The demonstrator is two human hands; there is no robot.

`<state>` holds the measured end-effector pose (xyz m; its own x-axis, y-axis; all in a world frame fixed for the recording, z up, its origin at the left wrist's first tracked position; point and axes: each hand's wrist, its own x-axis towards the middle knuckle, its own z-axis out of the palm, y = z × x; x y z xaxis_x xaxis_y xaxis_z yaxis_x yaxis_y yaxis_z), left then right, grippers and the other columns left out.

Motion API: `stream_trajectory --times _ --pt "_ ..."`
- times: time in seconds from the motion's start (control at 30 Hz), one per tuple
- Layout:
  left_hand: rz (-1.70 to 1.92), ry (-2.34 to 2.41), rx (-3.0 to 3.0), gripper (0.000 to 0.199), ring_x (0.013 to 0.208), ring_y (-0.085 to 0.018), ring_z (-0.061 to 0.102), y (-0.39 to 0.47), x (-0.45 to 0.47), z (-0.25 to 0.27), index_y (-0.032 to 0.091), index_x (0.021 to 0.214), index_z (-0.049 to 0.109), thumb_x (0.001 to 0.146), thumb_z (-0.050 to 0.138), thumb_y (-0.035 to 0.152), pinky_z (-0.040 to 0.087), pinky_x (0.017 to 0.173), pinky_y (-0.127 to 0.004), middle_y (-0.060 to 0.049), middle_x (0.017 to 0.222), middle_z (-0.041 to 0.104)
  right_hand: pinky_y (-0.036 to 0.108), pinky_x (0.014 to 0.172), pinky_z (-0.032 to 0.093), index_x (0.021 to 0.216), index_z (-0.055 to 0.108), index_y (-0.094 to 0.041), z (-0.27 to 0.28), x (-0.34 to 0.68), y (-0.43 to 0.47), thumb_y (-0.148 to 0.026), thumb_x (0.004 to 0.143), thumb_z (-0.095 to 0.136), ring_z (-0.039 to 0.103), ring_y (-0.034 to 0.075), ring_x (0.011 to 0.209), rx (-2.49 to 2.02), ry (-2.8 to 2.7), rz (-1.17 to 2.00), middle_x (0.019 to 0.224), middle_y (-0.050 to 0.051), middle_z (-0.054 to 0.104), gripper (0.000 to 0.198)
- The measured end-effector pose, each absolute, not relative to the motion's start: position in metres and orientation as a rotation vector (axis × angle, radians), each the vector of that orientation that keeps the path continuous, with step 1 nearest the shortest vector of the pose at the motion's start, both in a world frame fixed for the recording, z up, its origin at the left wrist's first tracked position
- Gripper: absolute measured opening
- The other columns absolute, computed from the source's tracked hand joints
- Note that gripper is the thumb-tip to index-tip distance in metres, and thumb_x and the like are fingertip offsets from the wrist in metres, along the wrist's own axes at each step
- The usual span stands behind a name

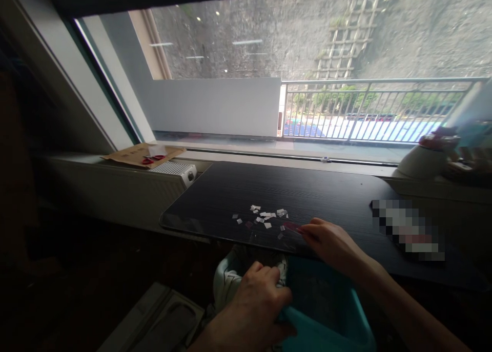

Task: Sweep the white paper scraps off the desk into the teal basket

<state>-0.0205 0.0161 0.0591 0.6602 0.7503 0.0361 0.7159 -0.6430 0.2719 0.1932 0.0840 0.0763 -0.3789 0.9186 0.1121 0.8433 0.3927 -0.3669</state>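
Note:
My left hand (259,295) is closed on the rim of a turquoise plastic bin (334,324), just below the front edge of a black table (249,185). Pinched in the fingers of my right hand (326,239) is a thin, translucent pinkish strip (292,227), held low over the tabletop. To the left of the strip lie several small white paper scraps (268,225) and some clear bits, scattered near the table's front edge. Part of the bin is hidden behind my hands and under the table edge.
A blurred-out object (409,231) lies at the table's right. Red-handled scissors (152,159) rest on a brown paper envelope (130,154) on the sill, beside a white radiator (169,175). A white jar-like object (418,160) stands at the right by the window.

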Motion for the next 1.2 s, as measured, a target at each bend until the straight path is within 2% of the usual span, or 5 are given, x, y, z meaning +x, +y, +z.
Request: stream_trajectory --times 0.37,0.5,0.67,0.83,1.2 --pt "0.223 1.172 2.647 0.034 0.083 -0.020 0.053 0.015 -0.020 0.061 0.023 0.077 0.062 0.065 0.082 0.047 0.034 0.083 -0.034 0.003 0.085 0.052 0.023 0.058 0.035 0.079 0.069 -0.021 0.084 0.185 0.066 -0.026 0.091 0.044 0.055 0.012 0.064 -1.511 -2.379 0.418 0.077 0.002 0.061 0.028" --pt "0.272 1.172 2.643 0.034 0.085 -0.020 0.052 0.016 -0.021 0.059 0.023 0.078 0.061 0.064 0.082 0.046 0.034 0.083 -0.033 0.003 0.087 0.053 0.021 0.058 0.035 0.080 0.069 -0.022 0.084 0.183 0.062 -0.026 0.090 0.047 0.055 0.011 0.064 -1.375 -2.453 0.581 0.075 0.000 0.061 0.025" --pt "0.253 1.198 2.655 0.034 0.083 -0.020 0.051 0.016 -0.021 0.061 0.023 0.076 0.062 0.064 0.082 0.047 0.035 0.082 -0.033 0.003 0.084 0.052 0.022 0.058 0.035 0.082 0.070 -0.020 0.082 0.174 0.070 -0.026 0.091 0.044 0.055 0.011 0.064 -1.445 -2.380 0.443 0.078 0.002 0.061 0.029" --pt "0.249 1.212 2.610 0.034 0.084 -0.020 0.052 0.014 -0.026 0.063 0.024 0.078 0.063 0.064 0.083 0.046 0.035 0.082 -0.033 0.002 0.087 0.054 0.021 0.057 0.035 0.082 0.071 -0.022 0.084 0.169 0.074 -0.028 0.090 0.047 0.056 0.011 0.063 -1.338 -2.472 0.553 0.077 0.001 0.063 0.027" --pt "0.217 1.277 2.561 0.035 0.085 -0.021 0.051 0.012 -0.037 0.057 0.023 0.078 0.062 0.062 0.085 0.044 0.035 0.084 -0.036 0.002 0.087 0.053 0.023 0.057 0.035 0.084 0.070 -0.017 0.091 0.175 0.103 -0.030 0.089 0.045 0.058 0.014 0.066 -1.576 -2.426 0.460 0.079 0.006 0.067 0.029"
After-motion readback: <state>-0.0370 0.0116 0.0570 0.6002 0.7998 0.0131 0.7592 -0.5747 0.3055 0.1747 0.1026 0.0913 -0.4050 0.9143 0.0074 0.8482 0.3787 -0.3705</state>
